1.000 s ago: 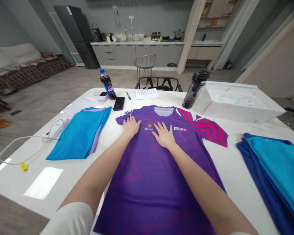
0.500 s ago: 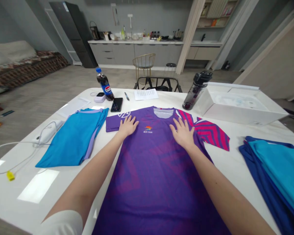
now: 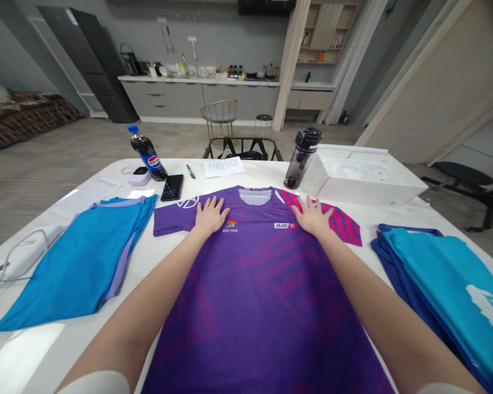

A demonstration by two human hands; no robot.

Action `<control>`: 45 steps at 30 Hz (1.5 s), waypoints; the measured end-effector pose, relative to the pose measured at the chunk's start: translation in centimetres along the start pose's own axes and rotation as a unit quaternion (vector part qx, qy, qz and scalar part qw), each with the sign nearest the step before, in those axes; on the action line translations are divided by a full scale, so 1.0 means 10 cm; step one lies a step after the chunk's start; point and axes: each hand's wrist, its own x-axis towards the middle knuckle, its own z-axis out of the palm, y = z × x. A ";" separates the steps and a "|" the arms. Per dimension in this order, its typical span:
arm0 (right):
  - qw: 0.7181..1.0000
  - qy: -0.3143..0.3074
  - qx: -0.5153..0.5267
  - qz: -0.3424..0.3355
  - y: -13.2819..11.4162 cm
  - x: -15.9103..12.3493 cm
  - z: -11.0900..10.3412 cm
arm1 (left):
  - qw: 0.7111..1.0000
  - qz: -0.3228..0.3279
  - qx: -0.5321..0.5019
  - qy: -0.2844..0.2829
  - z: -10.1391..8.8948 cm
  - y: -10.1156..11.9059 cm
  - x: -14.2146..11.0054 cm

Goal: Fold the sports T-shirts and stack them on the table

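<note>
A purple sports jersey (image 3: 267, 284) lies flat, front up, on the white table (image 3: 156, 273). Its right sleeve is pink with purple chevrons. My left hand (image 3: 208, 215) rests flat with fingers spread on the jersey's left shoulder, by the purple sleeve. My right hand (image 3: 312, 214) lies flat and spread on the right shoulder, at the start of the pink sleeve. Neither hand holds anything.
A folded blue shirt (image 3: 78, 262) lies at the left, a stack of blue shirts (image 3: 447, 284) at the right. Behind the jersey stand a cola bottle (image 3: 146, 154), a phone (image 3: 172, 187), a pen, a paper sheet (image 3: 224, 166), a dark drinking bottle (image 3: 301, 157) and an open white box (image 3: 363, 180). A charger with cable (image 3: 20, 257) is far left.
My right hand slid from the jersey's chest out to its right shoulder, while my left hand stayed on the left shoulder. The jersey's left sleeve now lies spread out flat.
</note>
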 end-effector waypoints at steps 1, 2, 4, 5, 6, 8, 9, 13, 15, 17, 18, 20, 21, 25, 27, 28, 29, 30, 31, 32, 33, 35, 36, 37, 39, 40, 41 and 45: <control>0.999 -0.006 0.001 -0.038 -0.18 -0.01 0.04 | 1.000 0.007 -0.008 -0.010 0.02 0.07 0.04; 0.998 -0.027 0.006 -0.055 -0.35 -0.02 0.08 | 1.000 0.006 -0.016 -0.017 0.04 0.13 0.09; 0.997 -0.042 0.013 -0.056 -0.61 -0.02 0.17 | 0.999 -0.007 -0.028 -0.015 0.08 0.23 0.20; 0.998 -0.042 0.014 -0.050 -0.70 -0.01 0.20 | 0.999 -0.014 -0.032 -0.010 0.10 0.26 0.25; 0.998 -0.037 0.012 -0.047 -0.75 0.02 0.23 | 0.999 -0.019 -0.036 -0.005 0.11 0.28 0.30; 0.998 -0.034 0.003 -0.046 -0.79 0.09 0.25 | 0.999 -0.027 -0.041 0.008 0.13 0.31 0.39; 0.998 -0.036 0.000 -0.047 -0.79 0.13 0.25 | 0.998 -0.030 -0.043 0.016 0.14 0.32 0.43; 0.998 -0.029 0.003 -0.051 -0.76 0.25 0.26 | 0.998 -0.036 -0.049 0.030 0.16 0.34 0.54; 0.998 -0.017 0.007 -0.053 -0.77 0.25 0.25 | 0.998 -0.035 -0.047 0.033 0.15 0.35 0.55; 0.999 0.011 0.007 -0.052 -0.80 0.20 0.24 | 0.997 -0.028 -0.038 0.054 0.12 0.40 0.49; 0.998 0.031 0.006 -0.052 -0.81 0.16 0.23 | 0.997 -0.018 -0.033 0.070 0.09 0.43 0.43; 0.996 0.065 0.005 -0.059 -0.80 0.03 0.19 | 0.995 0.012 -0.027 0.097 0.05 0.52 0.26; 0.995 0.073 0.007 -0.063 -0.78 -0.05 0.18 | 0.994 0.029 -0.027 0.103 0.03 0.57 0.15; 0.998 0.045 0.022 -0.042 -0.52 -0.47 0.19 | 0.993 0.078 -0.042 0.073 0.05 0.75 -0.35; 0.999 0.022 0.015 -0.021 -0.33 -0.70 0.22 | 0.994 0.097 -0.043 0.040 0.11 0.80 -0.60; 1.000 0.015 0.011 -0.014 -0.24 -0.81 0.24 | 0.993 0.105 -0.041 0.026 0.14 0.82 -0.71; 1.000 0.011 0.009 -0.009 -0.16 -0.91 0.25 | 0.993 0.112 -0.037 0.017 0.18 0.83 -0.80; 1.000 0.011 0.009 -0.007 -0.09 -1.00 0.26 | 0.993 0.115 -0.033 0.014 0.20 0.84 -0.89; 1.000 0.013 0.010 -0.005 -0.05 -1.07 0.26 | 0.993 0.117 -0.029 0.014 0.22 0.85 -0.96; 1.000 0.019 0.011 -0.004 -0.02 -1.14 0.25 | 0.993 0.116 -0.026 0.018 0.23 0.86 -1.02; 1.000 0.029 0.009 -0.008 0.00 -1.19 0.23 | 0.993 0.115 -0.025 0.020 0.24 0.87 -1.08; 0.998 0.050 0.001 -0.035 -0.02 -1.28 0.19 | 0.992 0.120 -0.025 0.021 0.23 0.88 -1.16; 0.997 0.054 -0.001 -0.057 -0.05 -1.33 0.18 | 0.992 0.123 -0.026 0.021 0.22 0.89 -1.19; 0.996 0.049 0.001 -0.081 -0.08 -1.38 0.17 | 0.991 0.127 -0.026 0.020 0.21 0.90 -1.23; 0.992 0.018 0.015 -0.123 -0.15 -1.49 0.18 | 0.990 0.135 -0.027 0.017 0.21 0.92 -1.31; 0.990 0.001 0.024 -0.137 -0.18 -1.56 0.19 | 0.990 0.137 -0.027 0.016 0.21 0.92 -1.36; 0.989 -0.010 0.030 -0.146 -0.20 -1.63 0.22 | 0.990 0.141 -0.026 0.015 0.21 0.92 -1.41; 0.990 -0.008 0.029 -0.139 -0.14 -1.88 0.28 | 0.987 0.156 -0.017 0.019 0.23 0.90 -1.67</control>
